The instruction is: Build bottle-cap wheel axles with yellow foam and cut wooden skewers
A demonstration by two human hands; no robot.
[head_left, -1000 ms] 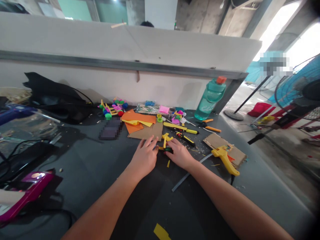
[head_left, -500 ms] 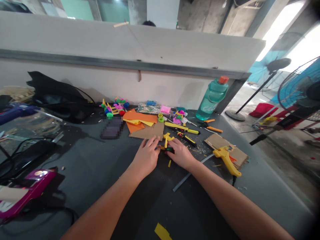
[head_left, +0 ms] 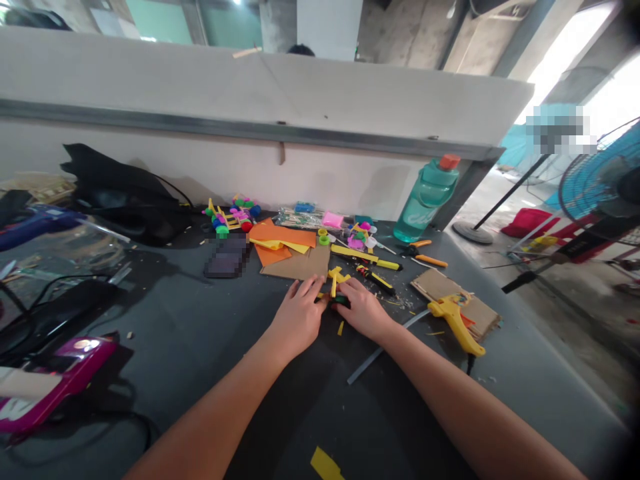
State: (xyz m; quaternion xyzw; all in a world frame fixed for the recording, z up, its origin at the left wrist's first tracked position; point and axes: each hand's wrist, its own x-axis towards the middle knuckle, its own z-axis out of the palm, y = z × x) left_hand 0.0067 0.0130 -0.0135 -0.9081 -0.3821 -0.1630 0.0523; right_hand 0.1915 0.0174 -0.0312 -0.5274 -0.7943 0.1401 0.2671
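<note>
The fingers point(head_left: 306, 288) of the left hand point(head_left: 299, 319) curve down and in, and the fingers point(head_left: 350, 289) of the right hand point(head_left: 364, 310) close from the other side, both pinching a small yellow-and-dark-green craft piece point(head_left: 339, 291) on the tabletop point(head_left: 150, 347). Its yellow stick stands up between the hands, and the dark part is mostly hidden by the fingertips. A small yellow scrap point(head_left: 341, 328) lies just below the right hand, and a grey glue stick point(head_left: 387, 348) lies to its right.

Farther right, a yellow hot glue gun point(head_left: 455, 330) rests on a piece of corrugated cardboard point(head_left: 453, 299). Just beyond the hands are a black-and-yellow utility knife point(head_left: 375, 279) and a longer yellow knife point(head_left: 365, 257). Orange paper point(head_left: 283, 233) and brown card point(head_left: 297, 265) lie ahead of the left hand, beside a pixelated dark object point(head_left: 227, 257). Colourful small craft parts point(head_left: 233, 217) sit near the wall, and a teal water bottle point(head_left: 425, 200) stands at the far right corner. A magenta tool point(head_left: 65, 380) lies at the left edge.
</note>
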